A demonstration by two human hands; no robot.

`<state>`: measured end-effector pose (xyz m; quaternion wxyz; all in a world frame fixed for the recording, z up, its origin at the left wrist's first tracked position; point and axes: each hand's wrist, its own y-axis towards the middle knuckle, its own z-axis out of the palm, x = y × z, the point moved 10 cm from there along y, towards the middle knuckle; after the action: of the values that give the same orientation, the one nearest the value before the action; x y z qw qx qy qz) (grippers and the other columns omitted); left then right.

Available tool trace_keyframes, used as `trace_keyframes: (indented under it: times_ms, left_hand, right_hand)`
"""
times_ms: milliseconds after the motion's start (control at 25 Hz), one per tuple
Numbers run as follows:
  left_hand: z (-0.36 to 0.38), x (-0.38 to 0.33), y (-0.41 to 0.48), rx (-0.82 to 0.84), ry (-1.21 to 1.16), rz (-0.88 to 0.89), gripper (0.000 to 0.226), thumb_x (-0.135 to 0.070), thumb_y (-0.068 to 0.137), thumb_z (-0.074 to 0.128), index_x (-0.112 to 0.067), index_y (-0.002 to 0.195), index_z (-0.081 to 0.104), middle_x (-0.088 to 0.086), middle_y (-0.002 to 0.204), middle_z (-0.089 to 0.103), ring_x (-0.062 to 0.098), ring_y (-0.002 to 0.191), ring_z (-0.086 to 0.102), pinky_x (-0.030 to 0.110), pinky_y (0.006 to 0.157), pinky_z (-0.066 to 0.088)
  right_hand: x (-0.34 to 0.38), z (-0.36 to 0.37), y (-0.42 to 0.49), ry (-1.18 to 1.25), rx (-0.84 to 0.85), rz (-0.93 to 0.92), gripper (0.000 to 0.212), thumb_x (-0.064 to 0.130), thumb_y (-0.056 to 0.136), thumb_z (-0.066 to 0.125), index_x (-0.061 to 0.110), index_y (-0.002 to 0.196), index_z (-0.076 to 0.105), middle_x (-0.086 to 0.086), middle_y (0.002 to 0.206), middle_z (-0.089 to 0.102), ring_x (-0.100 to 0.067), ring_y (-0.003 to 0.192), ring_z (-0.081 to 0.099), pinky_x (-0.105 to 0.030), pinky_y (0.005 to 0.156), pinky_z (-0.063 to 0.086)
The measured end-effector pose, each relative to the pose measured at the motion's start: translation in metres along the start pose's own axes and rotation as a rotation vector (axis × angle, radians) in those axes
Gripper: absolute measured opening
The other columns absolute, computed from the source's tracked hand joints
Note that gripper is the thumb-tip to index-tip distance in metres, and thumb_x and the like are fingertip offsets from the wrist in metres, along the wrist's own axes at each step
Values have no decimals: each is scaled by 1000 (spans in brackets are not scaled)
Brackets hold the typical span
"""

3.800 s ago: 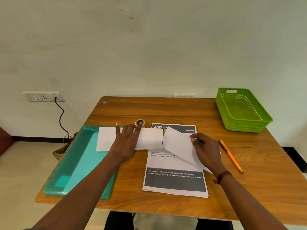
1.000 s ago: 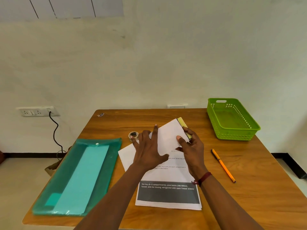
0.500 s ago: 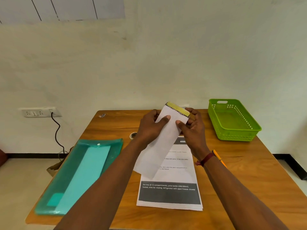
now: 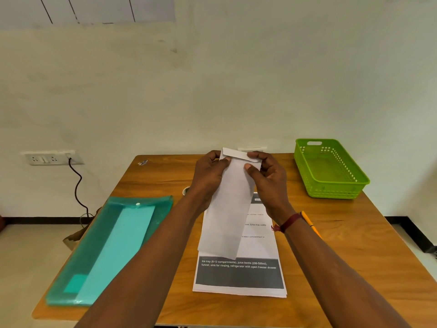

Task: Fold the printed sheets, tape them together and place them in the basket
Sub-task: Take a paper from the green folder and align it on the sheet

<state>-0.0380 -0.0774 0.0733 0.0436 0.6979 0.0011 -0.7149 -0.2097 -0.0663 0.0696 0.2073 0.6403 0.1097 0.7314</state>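
Observation:
A folded white sheet [image 4: 230,209] hangs upright above the table, held at its top end by both hands. My left hand [image 4: 208,176] pinches its upper left edge, thumb on the front. My right hand [image 4: 267,178] pinches the upper right edge, where a narrow flap is turned over at the top. Under it a stack of printed sheets [image 4: 241,275] lies flat on the wooden table [image 4: 354,245]. The green basket [image 4: 328,171] stands at the far right, with nothing visible in it. A tape roll [image 4: 186,190] peeks out behind my left wrist.
A teal plastic folder [image 4: 106,249] lies along the table's left side. An orange pen [image 4: 309,223] lies right of the stack, partly behind my right wrist. A wall socket with a black cable [image 4: 75,185] is at the left, past the table edge.
Both hands lifted the folded sheet off the table and turned it upright. The yellow strip seen at its top half a second ago no longer shows; a white flap is there now.

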Motion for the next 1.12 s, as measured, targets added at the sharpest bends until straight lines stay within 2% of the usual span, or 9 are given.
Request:
trace_keyframes:
  times_ms: [160, 280, 360, 480, 560, 680, 760, 960, 1120]
  left_hand:
    - [-1, 2, -4, -55, -71, 31, 19, -22, 96, 57, -7, 94, 68, 12, 98, 70, 29, 92, 66, 42, 78, 55]
    - [-1, -5, -8, -82, -65, 68, 17, -31, 90, 69, -16, 83, 72, -2, 81, 74, 12, 74, 70, 26, 64, 56]
    - [-1, -4, -9, -87, -42, 88, 15, -28, 87, 74, -13, 85, 74, 1, 82, 76, 16, 76, 72, 32, 68, 60]
    - [-7, -1, -10, -130, 3, 73, 16, -29, 87, 74, -13, 90, 76, 2, 87, 76, 21, 81, 73, 42, 78, 61]
    - [-10, -2, -11, -154, 29, 70, 18, -31, 87, 72, -13, 92, 75, 2, 90, 75, 21, 83, 72, 42, 79, 61]
    - [-12, -6, -13, -174, 53, 82, 15, -31, 88, 71, -16, 87, 74, 2, 87, 74, 22, 81, 70, 41, 77, 61]
    - [-14, -6, -13, -193, 65, 80, 14, -31, 88, 71, -17, 85, 73, 2, 85, 73, 23, 81, 69, 40, 76, 60]
    - [-17, -5, -15, -209, 62, 72, 15, -30, 89, 70, -16, 93, 73, 2, 93, 73, 21, 84, 69, 38, 78, 61]
    - [-20, -4, -14, -196, 37, 77, 11, -25, 89, 70, -16, 94, 73, 4, 95, 74, 23, 86, 69, 39, 79, 60]
  right_hand:
    - [8, -5, -2, -70, -140, -42, 8, 22, 87, 73, 23, 95, 72, 12, 94, 73, -7, 90, 67, -19, 76, 53]
    - [12, -4, -4, -90, -188, -61, 9, 22, 84, 76, 18, 91, 71, 8, 90, 72, -9, 86, 67, -22, 73, 55]
    - [15, -2, -6, -100, -194, -76, 12, 19, 84, 76, 17, 93, 69, 5, 92, 71, -9, 86, 67, -23, 73, 56]
    - [18, 1, -7, -102, -177, -83, 17, 15, 88, 72, 18, 102, 65, 13, 78, 67, -4, 69, 63, -16, 61, 51]
    - [19, 2, -8, -106, -155, -67, 23, 13, 91, 68, 24, 110, 61, 11, 71, 66, -8, 61, 61, -19, 56, 50]
    - [19, 5, -9, -58, -114, -44, 32, 8, 95, 60, 33, 115, 54, 10, 75, 70, -9, 67, 66, -19, 59, 54]
    - [18, 5, -9, -56, -95, -43, 34, 6, 96, 55, 31, 119, 52, 17, 72, 67, -2, 62, 60, -13, 57, 49]
    - [10, 5, -7, -61, -65, -11, 40, 2, 94, 47, 29, 124, 51, 12, 55, 49, -4, 52, 43, -16, 48, 38]
    - [12, 9, -9, -61, -31, -4, 44, 0, 95, 44, 33, 123, 52, 13, 62, 56, -3, 55, 47, -17, 52, 42]
